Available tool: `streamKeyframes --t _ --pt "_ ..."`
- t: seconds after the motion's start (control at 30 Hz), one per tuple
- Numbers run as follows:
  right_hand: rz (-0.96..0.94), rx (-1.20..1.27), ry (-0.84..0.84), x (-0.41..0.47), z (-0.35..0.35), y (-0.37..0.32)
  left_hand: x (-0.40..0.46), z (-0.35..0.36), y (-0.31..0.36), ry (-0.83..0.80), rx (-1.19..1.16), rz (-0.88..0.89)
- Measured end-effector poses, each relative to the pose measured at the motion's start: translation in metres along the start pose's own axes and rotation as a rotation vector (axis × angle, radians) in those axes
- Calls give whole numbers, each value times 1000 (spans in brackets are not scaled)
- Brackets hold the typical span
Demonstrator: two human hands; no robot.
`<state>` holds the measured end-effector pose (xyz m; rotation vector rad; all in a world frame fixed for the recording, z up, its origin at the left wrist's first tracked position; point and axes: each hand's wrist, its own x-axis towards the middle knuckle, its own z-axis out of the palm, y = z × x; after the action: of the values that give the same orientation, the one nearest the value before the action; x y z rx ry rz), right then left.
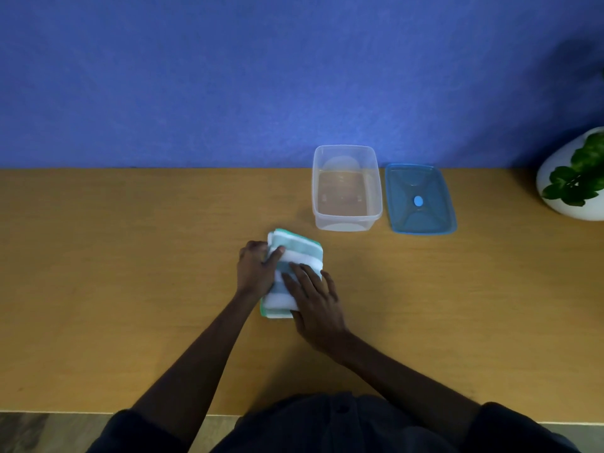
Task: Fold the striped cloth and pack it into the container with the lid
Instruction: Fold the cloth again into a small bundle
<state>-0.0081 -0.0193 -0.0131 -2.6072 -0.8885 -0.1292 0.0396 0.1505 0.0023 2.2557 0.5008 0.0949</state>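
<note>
The striped cloth (pixel 300 253), teal and white, lies folded into a small thick rectangle on the wooden table (pixel 130 256). My left hand (pixel 256 271) grips its left edge, thumb on top and fingers curled around the side. My right hand (pixel 315 300) lies on the cloth's near right part, fingers spread across the top. The clear plastic container (pixel 347 188) stands open and empty behind and to the right of the cloth. Its blue lid (pixel 420 199) lies flat on the table just right of the container.
A white pot with a green plant (pixel 575 178) stands at the far right of the table. A blue wall (pixel 261 76) rises behind the table's back edge. The table's near edge runs along my body at the bottom.
</note>
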Motion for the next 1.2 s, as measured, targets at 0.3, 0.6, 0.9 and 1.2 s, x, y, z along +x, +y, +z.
streamKeyframes --t 0.3,0.6,0.9,1.2 --pt "-55 -51 -288 -1 22 1 -3 12 -23 -24 167 -56" --pt "214 204 -76 31 5 18 -27 15 -10 107 371 312" --pt "271 144 -150 35 29 33 -38 35 -31 -133 452 251" --pt "341 237 -124 26 4 41 -49 17 -21 4 350 105"
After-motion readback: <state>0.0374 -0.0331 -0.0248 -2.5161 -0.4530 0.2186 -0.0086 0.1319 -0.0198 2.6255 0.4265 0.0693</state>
